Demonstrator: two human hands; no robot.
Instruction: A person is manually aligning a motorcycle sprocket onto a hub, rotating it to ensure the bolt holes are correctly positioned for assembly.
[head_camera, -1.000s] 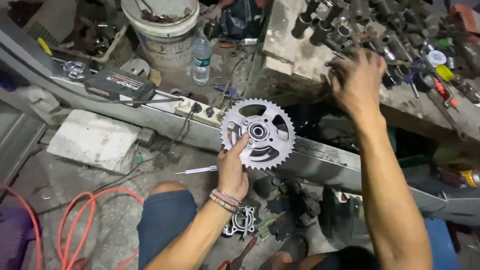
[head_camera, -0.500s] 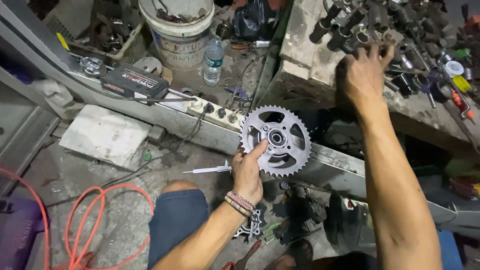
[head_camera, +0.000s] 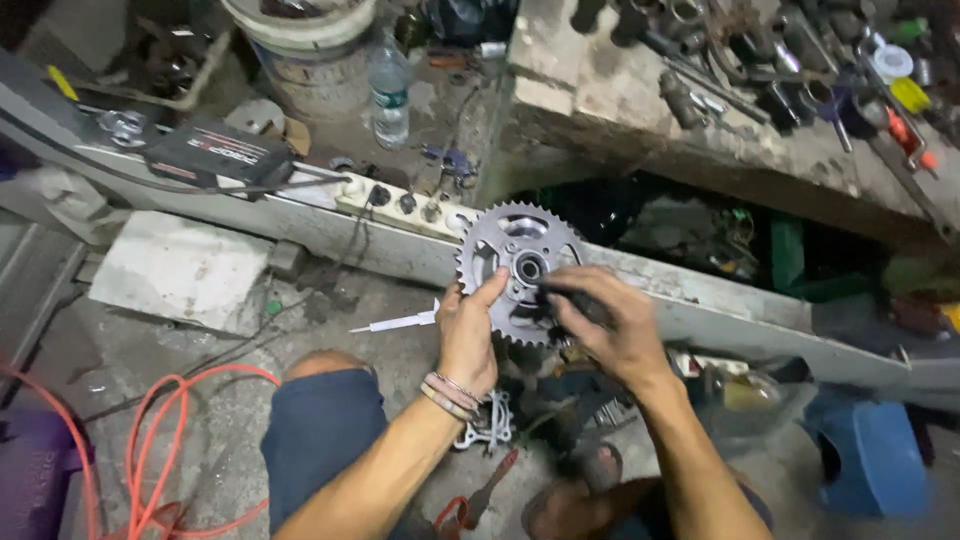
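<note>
While one long grey beam (head_camera: 700, 300) crosses the floor from the left side to the right side, one concrete bench (head_camera: 640, 110) stands behind it, and many dark metal tools (head_camera: 740, 70) lie on the bench, too crowded and blurred to count. One white bucket (head_camera: 310, 50) is at the top, cut off by the edge, and one clear plastic bottle (head_camera: 389, 92) stands just beside it. One orange hose (head_camera: 150, 440) curls on the floor at the lower left, one blue stool (head_camera: 870, 460) is at the lower right, and one black box (head_camera: 215, 155) with a cable rests on the beam. One toothed metal gear wheel (head_camera: 505, 255) is held upright in front of the beam, between the two hands. The left hand (head_camera: 468, 335) grips its lower left edge, with the thumb on the face and the other fingers behind, so they are hidden. The right hand (head_camera: 610, 325) is closed around one dark tool (head_camera: 575, 300) which points to the hub of the wheel; what kind of tool it is I cannot tell, because the fingers cover most of it. One white syringe (head_camera: 395, 322) lies on the floor near the left hand.
</note>
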